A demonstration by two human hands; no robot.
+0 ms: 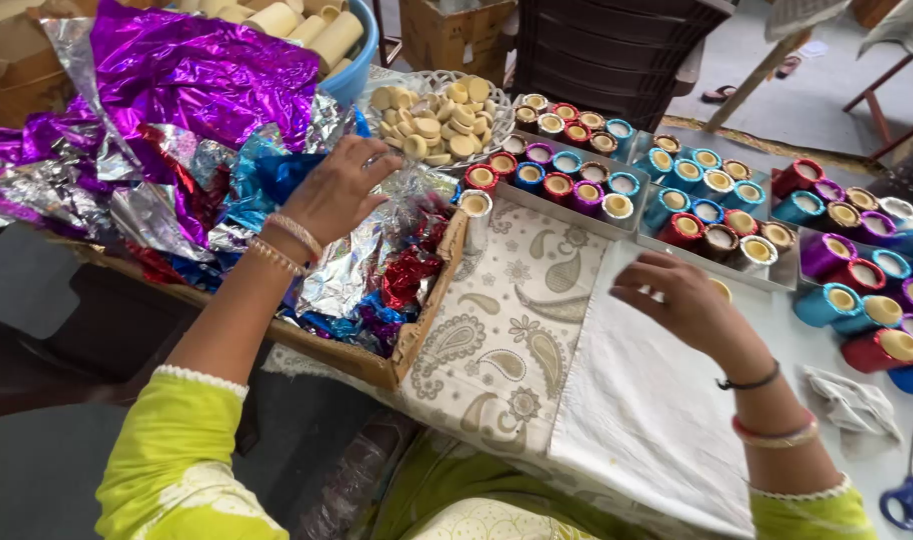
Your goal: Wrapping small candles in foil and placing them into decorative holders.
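Observation:
My left hand reaches into a cardboard box heaped with crinkled foil sheets in purple, silver, blue and red; its fingers rest on the foil, and I cannot tell whether they pinch a sheet. My right hand hovers over the white cloth, fingers curled; a small tan round piece peeks out behind it. Just beyond are metal trays of short foil-wrapped tubes with tan ends, in red, blue, purple and silver.
A white basket of tan round discs sits behind the box. A blue tub holds bare cardboard tubes. Loose wrapped tubes lie at right. Blue-handled scissors and crumpled paper lie near the right edge. A paisley cloth covers the table.

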